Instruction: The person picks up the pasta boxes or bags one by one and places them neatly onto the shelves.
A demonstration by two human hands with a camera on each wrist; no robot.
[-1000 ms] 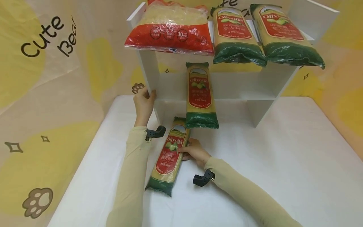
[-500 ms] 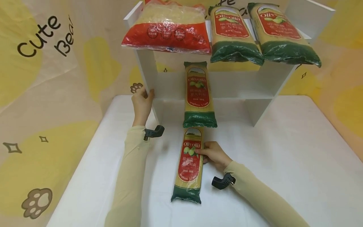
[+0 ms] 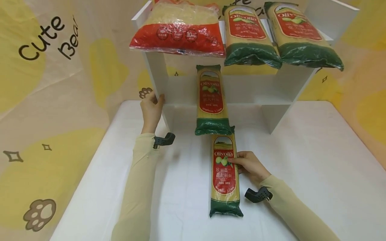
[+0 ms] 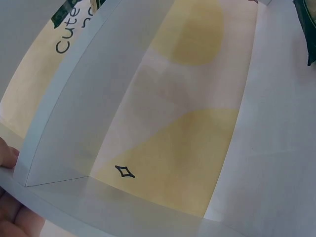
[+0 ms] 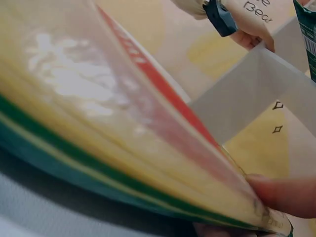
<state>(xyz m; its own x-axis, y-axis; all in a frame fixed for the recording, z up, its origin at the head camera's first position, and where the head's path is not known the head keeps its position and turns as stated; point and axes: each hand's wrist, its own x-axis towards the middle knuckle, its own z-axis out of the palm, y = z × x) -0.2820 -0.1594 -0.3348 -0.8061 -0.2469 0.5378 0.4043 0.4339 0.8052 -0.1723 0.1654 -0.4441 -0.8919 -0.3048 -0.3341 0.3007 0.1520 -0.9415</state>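
Observation:
My right hand [image 3: 250, 165] grips the right edge of a spaghetti pack [image 3: 224, 174], thumb on the front label and fingers behind. The pack's top end lies just below and partly behind a second spaghetti pack [image 3: 212, 97], which sits on the middle shelf and juts over its front. In the right wrist view the held pack [image 5: 123, 108] fills much of the picture, with the thumb [image 5: 286, 195] on its edge. My left hand [image 3: 151, 112] holds the left side panel of the white shelf unit [image 3: 250, 88]; the left wrist view shows its fingers [image 4: 19, 217] around the board.
On the top shelf lie a red-and-clear pasta bag [image 3: 181, 30] and two more spaghetti packs, one in the middle [image 3: 247, 33] and one at the right [image 3: 301, 33]. The unit stands on a white-covered table [image 3: 316, 160]. A printed cloth [image 3: 66, 93] hangs behind.
My right hand has carried the spaghetti pack rightward across the front of the shelf, and the pack has turned from slanted to nearly straight. The left hand keeps its hold on the panel.

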